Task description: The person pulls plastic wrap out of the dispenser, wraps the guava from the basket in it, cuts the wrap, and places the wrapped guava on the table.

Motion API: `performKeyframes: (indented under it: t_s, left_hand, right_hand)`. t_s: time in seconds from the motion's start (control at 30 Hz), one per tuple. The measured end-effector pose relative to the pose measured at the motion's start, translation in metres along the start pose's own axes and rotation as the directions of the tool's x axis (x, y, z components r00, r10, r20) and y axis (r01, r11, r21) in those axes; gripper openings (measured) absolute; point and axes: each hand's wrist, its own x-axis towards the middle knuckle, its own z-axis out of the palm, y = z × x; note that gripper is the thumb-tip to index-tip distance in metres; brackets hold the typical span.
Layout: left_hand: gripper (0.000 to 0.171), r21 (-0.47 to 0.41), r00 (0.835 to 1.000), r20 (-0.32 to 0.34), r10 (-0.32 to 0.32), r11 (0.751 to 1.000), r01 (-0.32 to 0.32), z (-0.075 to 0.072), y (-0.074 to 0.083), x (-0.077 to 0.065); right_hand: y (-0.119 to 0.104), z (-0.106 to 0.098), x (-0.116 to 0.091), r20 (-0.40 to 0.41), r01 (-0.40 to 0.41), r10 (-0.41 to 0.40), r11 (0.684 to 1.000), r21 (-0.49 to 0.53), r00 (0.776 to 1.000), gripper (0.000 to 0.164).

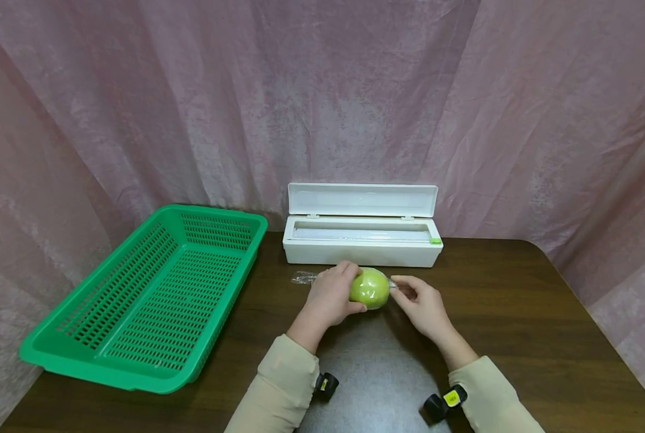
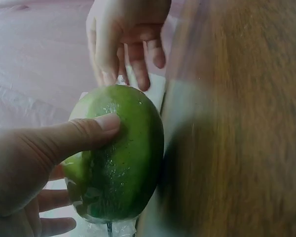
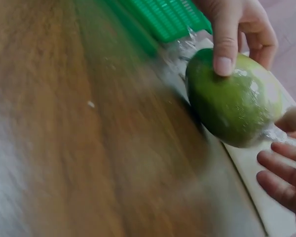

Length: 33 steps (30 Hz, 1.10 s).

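A glossy green mango (image 1: 370,288) covered in clear plastic wrap is held a little above the table, in front of a white box. My left hand (image 1: 334,293) grips its left part, thumb (image 2: 96,129) on the near side and the other fingers behind. At the mango's right end, my right hand (image 1: 421,305) pinches the twisted end of the plastic wrap (image 3: 275,133) between thumb and index finger; its other fingers are loosely bent. A second gathered tail of wrap (image 1: 303,277) sticks out to the left, past the left hand.
Behind the hands stands the white cling-film box (image 1: 361,254), lid (image 1: 363,199) raised, with a roll inside and a small green piece at its right edge. A green perforated basket (image 1: 192,367) sits on the left of the brown wooden table (image 1: 539,325). Pink curtains (image 1: 355,90) hang behind.
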Motion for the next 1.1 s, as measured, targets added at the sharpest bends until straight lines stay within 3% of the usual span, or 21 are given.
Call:
performKeyframes:
  t_s: [0.1, 0.23, 0.33, 0.4, 0.53, 1.1]
  left_hand:
    - [0.065, -0.027, 1.000, 0.002, -0.003, 1.000, 0.004, 0.0004, -0.0024, 0.0002]
    - [0.065, -0.048, 1.000, -0.005, 0.001, 0.999, -0.001, 0.0007, -0.0045, 0.0003]
    - [0.065, -0.058, 1.000, -0.007, 0.005, 0.998, -0.005, 0.0012, -0.0052, 0.0002]
    - [0.065, -0.063, 1.000, -0.006, 0.005, 0.998, -0.006, 0.0017, -0.0053, 0.0001]
    - [0.065, -0.067, 1.000, -0.006, 0.007, 0.998, -0.008, 0.0020, -0.0049, 0.0004]
    - [0.063, -0.060, 1.000, -0.005, 0.023, 0.998, -0.023, 0.0002, -0.0001, 0.0010]
  right_hand:
    - [0.0026, -0.0042, 0.0001, -0.009, 0.182, -0.182, 0.983, -0.033, 0.983, 0.026]
    - [0.0049, -0.0078, 0.0002, 0.007, 0.405, -0.411, 0.896, -0.181, 0.912, 0.029]
    - [0.0066, -0.0082, 0.0000, 0.030, 0.478, -0.491, 0.830, -0.286, 0.871, 0.031]
    - [0.0075, -0.0078, -0.0002, 0.036, 0.493, -0.513, 0.800, -0.341, 0.858, 0.034]
    - [0.0076, -0.0065, -0.0003, 0.047, 0.490, -0.515, 0.780, -0.389, 0.856, 0.036]
    - [0.0069, 0.0011, 0.0002, 0.013, 0.420, -0.459, 0.801, -0.426, 0.888, 0.033]
